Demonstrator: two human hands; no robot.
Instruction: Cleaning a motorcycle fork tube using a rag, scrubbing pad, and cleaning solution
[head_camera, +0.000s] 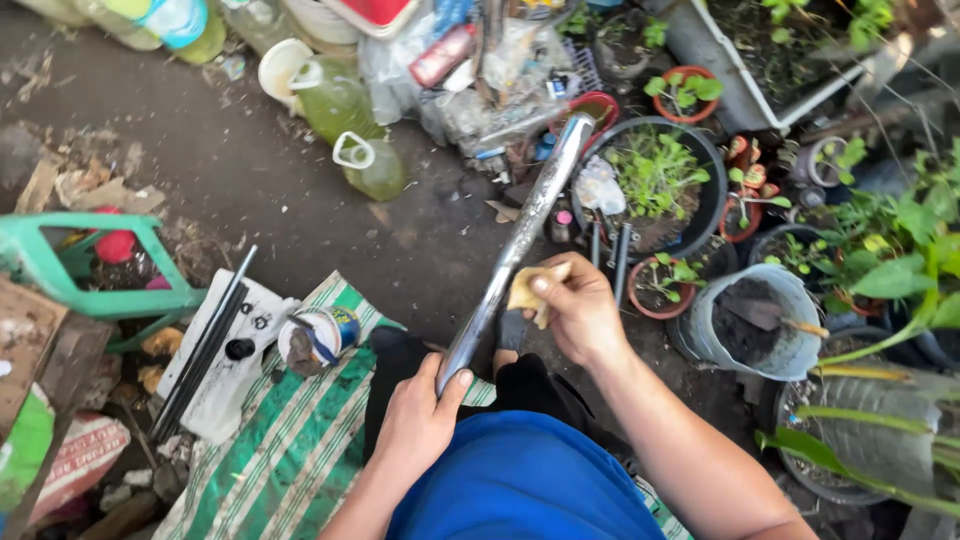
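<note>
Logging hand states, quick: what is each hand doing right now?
Left hand: closed around the lower end of the metal tube.
Right hand: closed, pressing a yellowish rag against the tube.

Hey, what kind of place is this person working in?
Probably a cluttered backyard or garden corner used as a work spot: potted plants crowd the right, plastic bottles pile up on bare ground, and a striped mat lies underfoot.

Looks like somebody's backyard corner doubling as a makeshift workshop. Potted green plants are crowding the right side, plastic bottles of yellowish liquid are sitting on the bare dirt ground, and a green-and-white striped woven mat is lying there as the work surface.
</note>
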